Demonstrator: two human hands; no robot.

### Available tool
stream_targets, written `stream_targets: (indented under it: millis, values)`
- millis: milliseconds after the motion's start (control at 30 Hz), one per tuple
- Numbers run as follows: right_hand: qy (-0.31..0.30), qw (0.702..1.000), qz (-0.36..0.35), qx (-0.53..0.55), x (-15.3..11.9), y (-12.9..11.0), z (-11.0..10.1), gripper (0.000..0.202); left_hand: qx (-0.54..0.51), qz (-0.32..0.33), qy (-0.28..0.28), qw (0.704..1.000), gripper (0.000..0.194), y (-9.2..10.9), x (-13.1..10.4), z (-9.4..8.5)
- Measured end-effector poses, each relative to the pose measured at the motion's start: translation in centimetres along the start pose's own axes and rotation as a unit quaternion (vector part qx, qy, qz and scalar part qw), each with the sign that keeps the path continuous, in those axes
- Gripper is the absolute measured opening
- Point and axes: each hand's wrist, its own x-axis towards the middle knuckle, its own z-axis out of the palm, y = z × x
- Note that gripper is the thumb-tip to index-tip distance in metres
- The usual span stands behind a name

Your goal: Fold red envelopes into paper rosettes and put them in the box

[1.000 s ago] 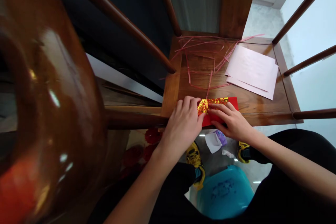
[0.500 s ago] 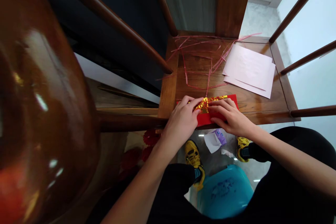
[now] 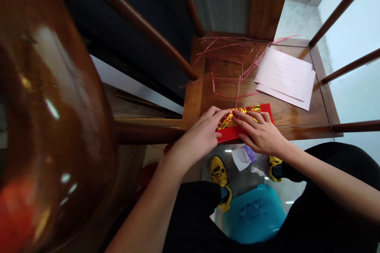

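Observation:
A red paper piece with gold patterning, like a red envelope, lies along the front edge of a wooden chair seat. Over its left end rests my left hand, fingers stretched along the gold part and thumb at the red lower edge. My right hand lies on its middle and right side with the fingers spread flat. Both hands touch the paper, and they cover much of it. Behind the hands are thin pink plastic strings, loosely strewn over the seat.
White paper sheets lie at the seat's right. Brown wooden spindles rise around the seat. A large glossy brown object fills the left side. Below are a blue plastic stool or bin, a purple packet and yellow shoes.
The fingers have shifted over the paper, and more of its gold pattern and red surface now shows between my hands. The view has moved slightly.

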Motion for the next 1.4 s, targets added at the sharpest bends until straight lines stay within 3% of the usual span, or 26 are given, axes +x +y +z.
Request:
stream_targets:
  millis: [100,233,300,400,467,567,667,767,900,1033,1133,1200,1300,1400]
  values:
    - [0.007,1.0,0.001,0.004,0.0,-0.1,0.2,0.051,0.087,0.049,0.04,0.994,0.079,1.4,-0.2,0.1]
    - [0.026,0.999,0.005,0.027,0.1,-0.2,0.6,0.043,0.051,0.166,0.153,0.973,0.051,3.8,1.8,2.1]
    - [0.027,0.998,0.017,0.058,0.1,0.0,0.5,0.032,0.042,0.204,0.141,0.968,0.038,4.1,3.1,3.5]
    - [0.019,0.986,0.025,0.163,0.1,1.1,-0.2,0.021,0.094,0.224,0.123,0.962,0.037,3.2,4.3,5.1]
    - [0.055,0.97,0.054,0.229,-0.2,2.3,-0.8,0.024,0.123,0.227,0.128,0.958,0.039,2.4,4.4,5.6]
    - [0.143,0.956,0.161,0.2,-1.0,4.1,-1.3,0.027,0.159,0.224,0.146,0.95,0.047,1.7,4.1,5.7]
    - [0.148,0.958,0.206,0.136,-1.6,5.0,-1.1,0.044,0.156,0.221,0.157,0.95,0.053,1.5,4.1,5.5]
    - [0.137,0.965,0.178,0.133,-1.7,4.9,-0.7,0.037,0.125,0.249,0.15,0.949,0.047,1.5,4.2,5.2]
    - [0.169,0.961,0.174,0.134,-1.6,4.6,-0.9,0.046,0.086,0.259,0.164,0.948,0.045,1.4,4.2,4.8]
    - [0.202,0.948,0.115,0.218,-2.2,4.3,-1.6,0.019,0.076,0.237,0.166,0.954,0.038,1.3,4.1,4.6]
    - [0.183,0.951,0.027,0.248,-3.0,4.0,-1.8,0.018,0.092,0.252,0.169,0.948,0.027,1.1,4.3,4.4]
    - [0.157,0.962,-0.016,0.223,-3.5,4.0,-1.7,0.022,0.094,0.269,0.151,0.947,0.034,1.0,4.4,4.4]
    - [0.121,0.973,-0.03,0.192,-4.0,4.2,-1.6,0.027,0.077,0.28,0.105,0.951,0.047,1.1,4.3,4.4]
    - [0.099,0.976,-0.021,0.191,-4.1,4.4,-1.5,0.029,0.059,0.274,0.084,0.956,0.045,1.6,4.1,4.2]
